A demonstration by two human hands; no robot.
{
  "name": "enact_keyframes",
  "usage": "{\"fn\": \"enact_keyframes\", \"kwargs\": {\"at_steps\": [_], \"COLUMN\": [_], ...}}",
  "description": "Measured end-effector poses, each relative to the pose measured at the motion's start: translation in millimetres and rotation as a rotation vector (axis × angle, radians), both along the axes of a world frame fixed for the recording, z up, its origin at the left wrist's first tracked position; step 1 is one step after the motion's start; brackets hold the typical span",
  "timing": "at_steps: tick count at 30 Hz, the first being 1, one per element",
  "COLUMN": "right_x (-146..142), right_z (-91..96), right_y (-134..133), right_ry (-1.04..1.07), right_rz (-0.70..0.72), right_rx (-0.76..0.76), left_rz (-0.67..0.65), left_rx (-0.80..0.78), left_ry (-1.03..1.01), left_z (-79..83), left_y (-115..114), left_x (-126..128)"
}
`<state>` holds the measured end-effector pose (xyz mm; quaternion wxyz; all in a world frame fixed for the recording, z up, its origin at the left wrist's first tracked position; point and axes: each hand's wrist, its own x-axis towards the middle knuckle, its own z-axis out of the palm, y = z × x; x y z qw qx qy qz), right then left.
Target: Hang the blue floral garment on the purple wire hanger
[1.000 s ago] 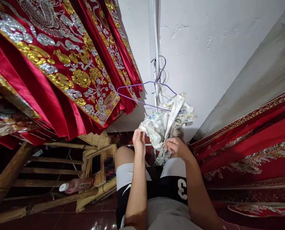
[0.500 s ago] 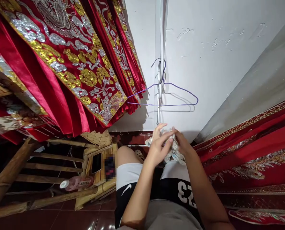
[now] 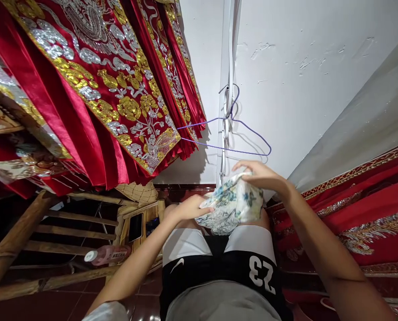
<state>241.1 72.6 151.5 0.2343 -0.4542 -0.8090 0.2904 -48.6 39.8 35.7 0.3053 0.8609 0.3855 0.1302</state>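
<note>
A white cloth with a blue and green flower print (image 3: 234,207) lies bunched over my knees. My left hand (image 3: 188,208) pinches its near left edge, fingers closed on the fabric. My right hand (image 3: 260,174) grips the cloth's upper right part from above. Just behind the cloth, a purple wire hanger (image 3: 230,136) hangs bare on a white pipe (image 3: 226,80) that runs down the white wall. I sit in black and white shorts marked 23 (image 3: 219,263).
Red satin garments with gold and silver embroidery (image 3: 95,89) hang at the left. More red embroidered fabric (image 3: 359,214) lies at the right. A bamboo rack (image 3: 68,240) stands low at the left, with a pink bottle (image 3: 107,255) and a phone (image 3: 134,227) on it.
The cloth came off the hanger, which now hangs bare and swings. My hands bunched the cloth together, then drew apart, spreading it over my knees.
</note>
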Motion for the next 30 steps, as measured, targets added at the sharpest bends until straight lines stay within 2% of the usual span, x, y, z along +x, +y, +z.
{"fn": "enact_keyframes", "kwargs": {"at_steps": [3, 5, 8, 11, 13, 16, 19, 21, 23, 26, 30], "right_x": [3.5, -1.3, -6.7, 5.4, 22.5, 48.1, 60.2, 59.5, 53.6, 41.7, 38.7], "right_z": [-19.1, -35.0, -55.2, -62.0, -56.6, -36.3, -13.3, -3.6, -0.4, -4.1, -9.7], "right_y": [35.5, 56.0, 71.1, 66.7, 57.5, 43.1, 33.2, 29.3, 26.7, 23.2, 13.8], "right_ry": [0.163, 0.252, 0.292, 0.298, 0.275, 0.229, 0.243, 0.262, 0.277, 0.278, 0.268], "right_rz": [-0.223, -0.226, -0.150, -0.207, -0.299, -0.399, -0.401, -0.390, -0.371, -0.343, -0.349], "right_rx": [0.144, 0.198, 0.153, 0.179, 0.238, 0.339, 0.383, 0.353, 0.282, 0.191, 0.212], "left_rz": [0.108, 0.197, 0.321, 0.376, 0.373, 0.357, 0.401, 0.435, 0.424, 0.336, 0.290], "left_rx": [0.112, 0.184, 0.231, 0.289, 0.339, 0.396, 0.443, 0.470, 0.478, 0.496, 0.541], "left_ry": [0.203, 0.340, 0.462, 0.381, 0.190, -0.068, -0.185, -0.256, -0.342, -0.417, -0.400], "left_z": [9.8, 19.8, 32.3, 44.1, 54.7, 74.0, 93.5, 106.4, 119.4, 136.5, 146.2], "left_y": [2.2, 7.7, 17.6, 23.6, 25.2, 29.9, 43.7, 57.6, 72.5, 92.2, 105.9], "left_x": [-26.1, -37.6, -48.7, -54.7, -54.9, -48.5, -36.2, -25.4, -12.6, 7.3, 18.9]}}
